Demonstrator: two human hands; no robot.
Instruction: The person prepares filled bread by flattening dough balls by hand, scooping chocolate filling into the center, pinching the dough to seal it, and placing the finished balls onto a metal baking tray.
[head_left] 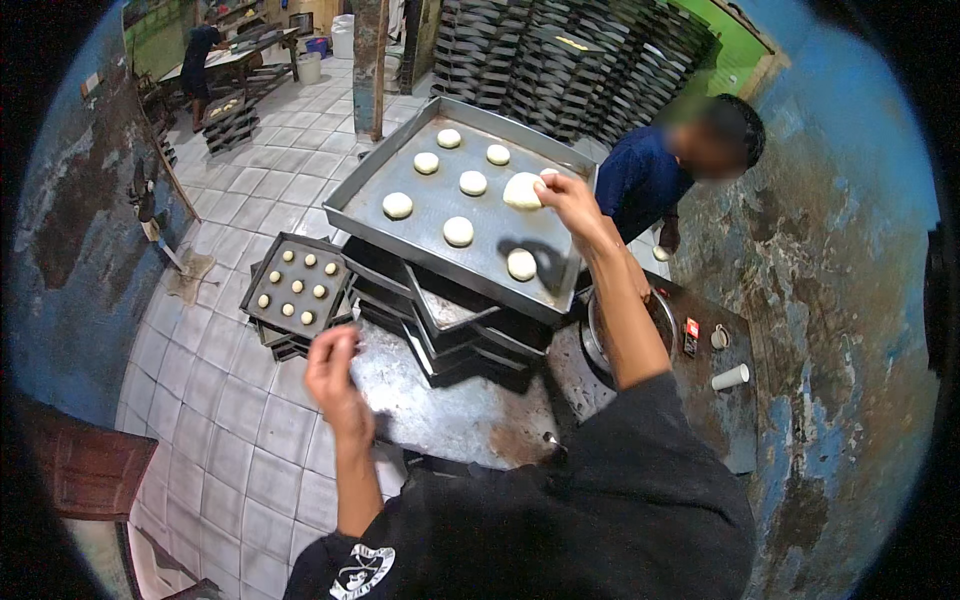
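My right hand (570, 205) pinches a pale dough ball (522, 191) between thumb and fingers, above the right part of a large grey baking tray (365, 190). Several round dough balls, one of them a dough ball (458, 231) near the middle, sit spaced apart on that tray. It rests on top of a stack of crossed metal trays (440, 310). My left hand (337, 385) hangs apart from the stack at its near left, fingers curled together, with nothing visible in them.
The stack stands on a metal table (400, 385). A lower tray of dough balls (300, 270) lies at left. Right are a co-worker (640, 185), a round metal pan (597, 345), a mug (720, 337) and a white cup (731, 377). Stacked dark trays (560, 65) fill the back.
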